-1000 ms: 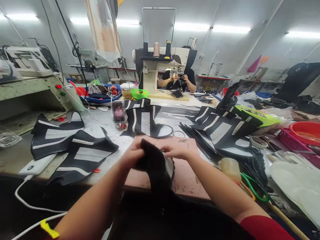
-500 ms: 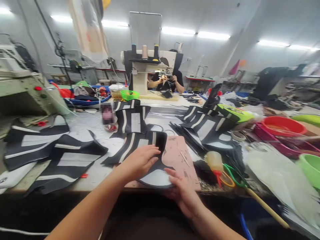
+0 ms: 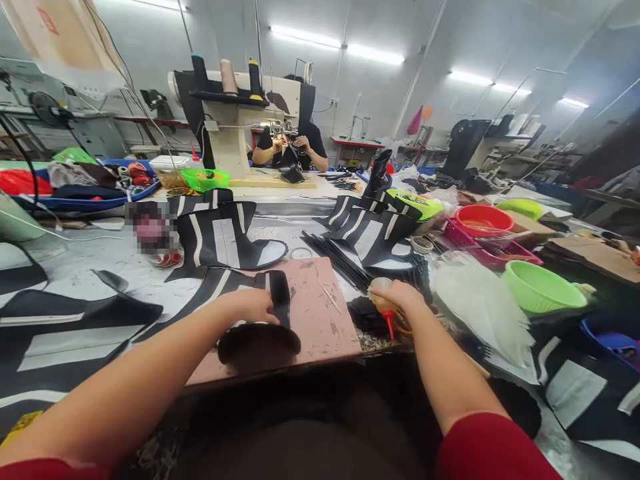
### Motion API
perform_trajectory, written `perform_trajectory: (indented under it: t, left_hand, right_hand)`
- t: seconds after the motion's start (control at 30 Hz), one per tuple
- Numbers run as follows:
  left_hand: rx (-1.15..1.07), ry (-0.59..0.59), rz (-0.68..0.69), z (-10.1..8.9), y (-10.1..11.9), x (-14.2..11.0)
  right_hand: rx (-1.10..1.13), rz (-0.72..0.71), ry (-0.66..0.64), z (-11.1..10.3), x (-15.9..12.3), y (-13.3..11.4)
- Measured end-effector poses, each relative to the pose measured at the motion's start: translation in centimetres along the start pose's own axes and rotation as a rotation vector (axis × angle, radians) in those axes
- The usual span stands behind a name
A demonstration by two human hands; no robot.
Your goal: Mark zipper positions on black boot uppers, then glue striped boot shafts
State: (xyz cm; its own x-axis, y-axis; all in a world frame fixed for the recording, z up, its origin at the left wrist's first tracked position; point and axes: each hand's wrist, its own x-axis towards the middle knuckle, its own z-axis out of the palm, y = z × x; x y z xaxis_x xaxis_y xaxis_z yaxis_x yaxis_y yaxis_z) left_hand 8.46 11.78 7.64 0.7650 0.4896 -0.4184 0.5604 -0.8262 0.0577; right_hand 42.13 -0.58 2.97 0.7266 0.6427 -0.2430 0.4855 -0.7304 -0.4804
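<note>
My left hand (image 3: 253,307) is closed on a black boot upper (image 3: 280,293) with pale strips, over the pink board (image 3: 320,320). The upper's near rounded end bends up and shows its dark side; my fingertips are partly hidden. On the right, my right hand (image 3: 405,297) grips a glue bottle (image 3: 384,305) with a red nozzle pointing down. The bottle is beside the board's right edge, just above some black scraps (image 3: 367,317). A thin white stick (image 3: 330,297) lies on the board.
More boot uppers (image 3: 225,233) lie behind the board and at left. Black strips (image 3: 337,260) lie right of it. Further right are a white plastic bag (image 3: 480,300), a green basket (image 3: 543,287) and a red bowl (image 3: 483,220). Another person (image 3: 295,150) works at a sewing machine (image 3: 235,133).
My right hand has left the upper and moved right onto the glue bottle. My left hand keeps the upper, whose near end now bends up. The view has turned right.
</note>
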Motion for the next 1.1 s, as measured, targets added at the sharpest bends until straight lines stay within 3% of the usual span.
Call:
perform_trajectory:
  t: [0.17, 0.37, 0.47, 0.53, 0.7, 0.87, 0.97, 1.1]
  left_hand:
    - [0.049, -0.072, -0.013, 1.2, 1.0, 0.9]
    - [0.166, -0.002, 0.172, 2.8, 0.1, 1.0]
    - [0.074, -0.096, 0.146, 2.5, -0.6, 1.4]
    - [0.026, -0.136, 0.135, 2.2, -0.9, 1.8]
    - [0.017, -0.161, 0.131, 2.5, -1.1, 2.3]
    - [-0.024, -0.184, 0.150, 2.9, -1.1, 2.4]
    - [-0.056, -0.182, 0.155, 3.2, -1.2, 2.6]
    - [-0.129, -0.130, 0.185, 3.7, -1.7, 2.7]
  right_hand:
    - [0.248, 0.046, -0.006, 0.1, 1.7, 2.3]
    - [0.777, 0.001, 0.022, -1.3, -0.2, 5.1]
    - [1.255, -0.146, 0.035, -0.2, -1.9, 4.4]
    - [1.475, -0.221, -0.027, 1.3, -2.9, 2.8]
    - [1.454, -0.218, -0.138, 6.2, -4.2, -3.5]
    - [1.222, -0.342, -0.058, 9.5, -4.1, -9.1]
    - [1.134, -0.390, -0.019, 10.5, -3.7, -10.8]
    - [1.097, -0.397, -0.030, 11.0, -3.0, -11.2]
